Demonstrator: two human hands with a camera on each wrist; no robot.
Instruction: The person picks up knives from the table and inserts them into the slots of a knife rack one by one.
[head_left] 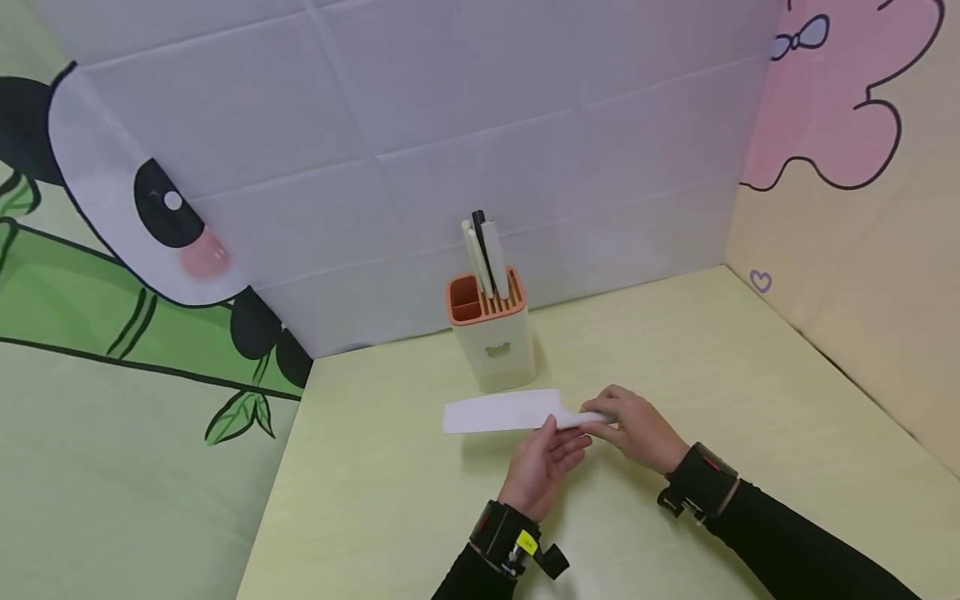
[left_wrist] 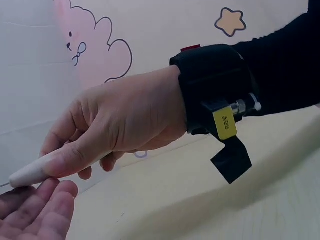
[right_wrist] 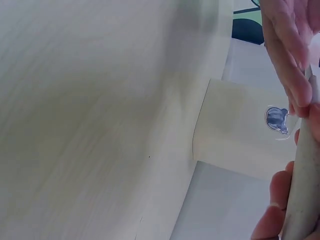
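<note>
A cleaver (head_left: 501, 412) with a broad, whitish blade is held over the table in front of the knife block. My right hand (head_left: 636, 429) grips its pale handle (left_wrist: 31, 172), thumb along the top and fingers curled below. Palm up, my left hand (head_left: 542, 468) lies at the junction of blade and handle. Its thumb overlaps the blade's lower edge, and its fingers (left_wrist: 49, 209) extend fairly straight under the front of the handle. The right wrist view shows the left fingers (right_wrist: 287, 65) against the handle's front end, with the blade mostly hidden.
Behind the cleaver stands a cream knife block (head_left: 495, 354) with an orange top, holding several white- and black-handled tools (head_left: 486, 254). A pale wood-look table (head_left: 375, 500) lies beneath. Cloth walls (head_left: 450, 125) with cartoon prints rise at the back and sides.
</note>
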